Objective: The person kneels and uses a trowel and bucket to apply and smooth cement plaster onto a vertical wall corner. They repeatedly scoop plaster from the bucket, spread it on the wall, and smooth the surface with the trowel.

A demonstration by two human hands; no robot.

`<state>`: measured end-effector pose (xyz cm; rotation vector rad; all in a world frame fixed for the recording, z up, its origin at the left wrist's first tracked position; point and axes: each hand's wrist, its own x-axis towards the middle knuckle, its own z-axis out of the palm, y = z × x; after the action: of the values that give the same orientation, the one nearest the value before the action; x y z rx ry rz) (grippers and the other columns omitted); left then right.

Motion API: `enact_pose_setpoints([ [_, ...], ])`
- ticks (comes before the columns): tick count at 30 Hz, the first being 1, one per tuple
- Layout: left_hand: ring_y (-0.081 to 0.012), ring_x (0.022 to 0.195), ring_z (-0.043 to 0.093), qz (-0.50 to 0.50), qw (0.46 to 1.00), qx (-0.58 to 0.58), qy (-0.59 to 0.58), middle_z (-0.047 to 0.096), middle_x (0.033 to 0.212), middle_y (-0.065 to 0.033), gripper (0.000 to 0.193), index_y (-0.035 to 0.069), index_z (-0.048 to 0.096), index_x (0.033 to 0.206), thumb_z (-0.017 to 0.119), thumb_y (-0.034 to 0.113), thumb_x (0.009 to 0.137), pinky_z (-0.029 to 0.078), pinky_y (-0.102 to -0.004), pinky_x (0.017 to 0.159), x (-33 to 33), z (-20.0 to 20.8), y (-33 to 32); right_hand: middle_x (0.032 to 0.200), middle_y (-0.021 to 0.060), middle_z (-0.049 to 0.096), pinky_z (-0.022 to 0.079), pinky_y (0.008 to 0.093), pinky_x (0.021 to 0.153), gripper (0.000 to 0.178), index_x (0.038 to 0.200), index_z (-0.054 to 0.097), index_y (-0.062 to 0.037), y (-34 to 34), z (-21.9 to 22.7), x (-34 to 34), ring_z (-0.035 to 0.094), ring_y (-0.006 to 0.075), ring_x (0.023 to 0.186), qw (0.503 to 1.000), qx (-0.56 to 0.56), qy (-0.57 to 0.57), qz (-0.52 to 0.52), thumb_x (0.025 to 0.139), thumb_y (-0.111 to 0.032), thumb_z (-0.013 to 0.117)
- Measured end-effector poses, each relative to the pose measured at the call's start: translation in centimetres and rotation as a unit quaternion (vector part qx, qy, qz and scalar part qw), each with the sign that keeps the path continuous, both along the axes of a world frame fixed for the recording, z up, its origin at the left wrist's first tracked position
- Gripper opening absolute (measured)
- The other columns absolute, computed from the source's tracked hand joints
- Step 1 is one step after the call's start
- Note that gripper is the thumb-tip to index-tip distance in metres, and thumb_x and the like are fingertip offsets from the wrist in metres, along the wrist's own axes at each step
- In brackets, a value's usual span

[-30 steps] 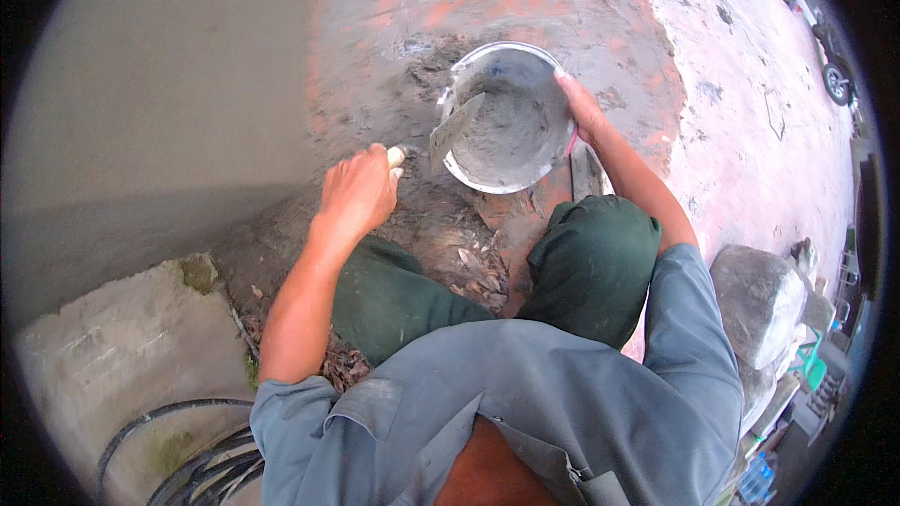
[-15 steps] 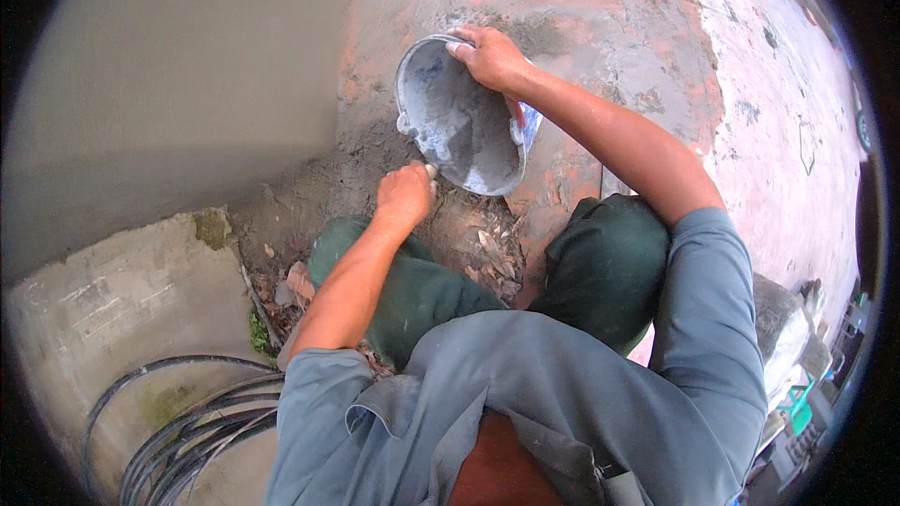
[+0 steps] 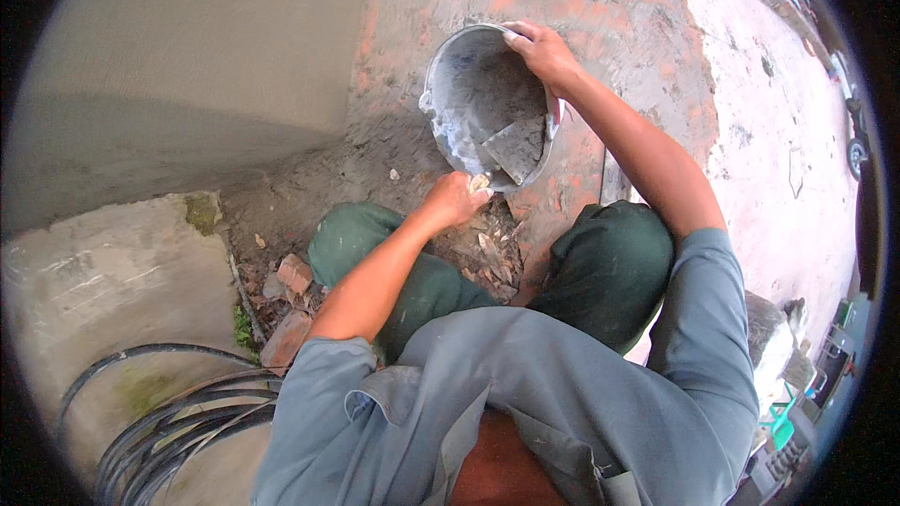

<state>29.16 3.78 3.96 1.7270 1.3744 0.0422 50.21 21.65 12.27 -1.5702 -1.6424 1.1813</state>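
Observation:
A tilted bucket, smeared with grey mortar inside, has its mouth turned toward me. My right hand is closed over its far right rim. In my left hand, at the near rim, is the handle of a trowel. The trowel's flat, mortar-coated blade lies inside the bucket, against the lower right of its interior. Grey mortar coats the bucket's bottom. Its outer side is mostly hidden from view.
A smooth grey plastered surface fills the upper left. Reddish, mortar-smeared ground lies beyond the bucket. Broken bricks and dry leaves surround my knees. Coiled black hose rests at lower left on a concrete slab.
The bucket has shifted right in view and turned, with my right hand still on its rim. My left hand has moved right, and the trowel blade now shows clearly inside the bucket.

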Motion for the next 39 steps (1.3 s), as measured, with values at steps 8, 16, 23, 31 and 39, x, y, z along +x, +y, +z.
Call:
enact_pose_setpoints([
  [8,-0.0195,0.060,0.057,0.075,0.984,-0.023,-0.162,0.060,0.066,-0.0119,0.038,0.001,0.061,0.082,0.066,0.038,0.085,0.047,-0.0371,0.057,0.4,2.5,0.8,0.127,0.0087,0.060,0.041,0.0334,0.100,0.042,0.132,0.056,-0.0034,-0.3,-4.0,10.0,0.054,0.0212,0.115,0.962,-0.116,0.220,-0.112,0.096,-0.026,0.054],
  [16,-0.0204,0.071,0.059,0.167,0.968,0.040,-0.184,0.061,0.074,-0.0128,0.044,-0.002,0.060,0.088,0.064,0.042,0.086,0.048,-0.0401,0.067,-6.0,10.7,-2.7,0.148,0.0157,0.040,0.034,0.0409,0.110,0.064,0.149,0.030,-0.0016,-2.3,-8.5,17.2,0.039,0.0285,0.135,0.935,-0.184,0.261,-0.153,0.097,-0.029,0.054],
  [23,-0.0065,0.052,0.049,0.380,0.892,-0.054,-0.240,0.053,0.067,0.0014,0.023,0.007,0.056,0.091,0.064,0.029,0.090,0.041,-0.0247,0.045,-14.1,15.5,-9.1,0.148,0.0177,0.038,0.030,0.0459,0.111,0.068,0.148,0.028,-0.0009,-2.8,-10.7,20.0,0.040,0.0329,0.134,0.931,-0.208,0.243,-0.176,0.094,-0.032,0.054],
  [31,-0.0084,0.050,0.050,0.652,0.725,-0.025,-0.220,0.054,0.068,0.0005,0.015,0.009,0.054,0.095,0.062,0.021,0.091,0.043,-0.0256,0.043,-23.4,11.6,-15.1,0.139,0.0158,0.047,0.036,0.0469,0.106,0.055,0.139,0.039,-0.0029,-4.0,-7.8,18.2,0.046,0.0330,0.128,0.936,-0.227,0.218,-0.156,0.094,-0.032,0.053],
  [39,-0.0137,0.050,0.054,0.766,0.593,0.078,-0.235,0.056,0.068,-0.0047,0.017,0.005,0.052,0.093,0.063,0.017,0.088,0.045,-0.0294,0.041,-32.2,-0.3,-14.2,0.129,0.0158,0.054,0.047,0.0477,0.093,0.051,0.133,0.044,-0.0041,-5.2,-5.8,16.9,0.054,0.0332,0.117,0.953,-0.232,0.159,-0.113,0.094,-0.036,0.053],
])
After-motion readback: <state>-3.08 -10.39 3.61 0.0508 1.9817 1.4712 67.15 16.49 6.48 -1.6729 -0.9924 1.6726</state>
